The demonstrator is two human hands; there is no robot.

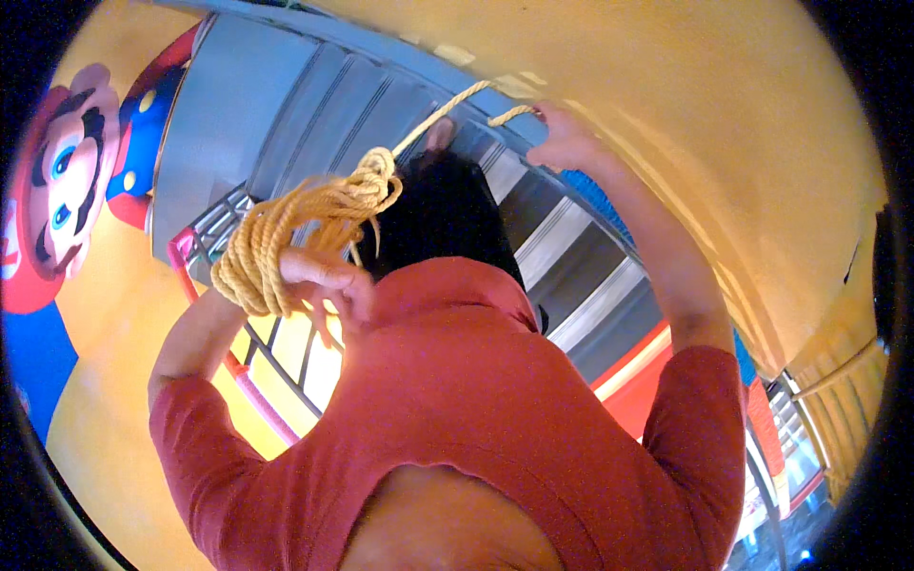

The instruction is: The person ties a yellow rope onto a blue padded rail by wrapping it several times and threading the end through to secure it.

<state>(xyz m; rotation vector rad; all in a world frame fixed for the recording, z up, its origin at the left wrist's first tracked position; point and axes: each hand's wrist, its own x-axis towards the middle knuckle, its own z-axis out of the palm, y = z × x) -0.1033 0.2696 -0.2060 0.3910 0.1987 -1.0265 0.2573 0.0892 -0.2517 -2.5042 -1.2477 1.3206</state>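
Note:
A thick bundle of yellow rope (271, 238) hangs looped around my left hand (328, 281) at the left, with the fingers curled inside the coils. At its upper end the bundle gathers into a knotted wrap. From there one strand of rope runs up and right toward the foot of the yellow wall. My right hand (566, 141) reaches out beside that wall, its fingers bent around a short length of the same rope that sticks out to the left. Whether the two lengths join cannot be made out.
Grey and blue ridged steps (562, 257) lie below me. A yellow wall (724, 124) curves along the right. At the left are a pink-padded rail (262, 404) with black netting and a large painted cartoon figure (67, 186) in a red cap.

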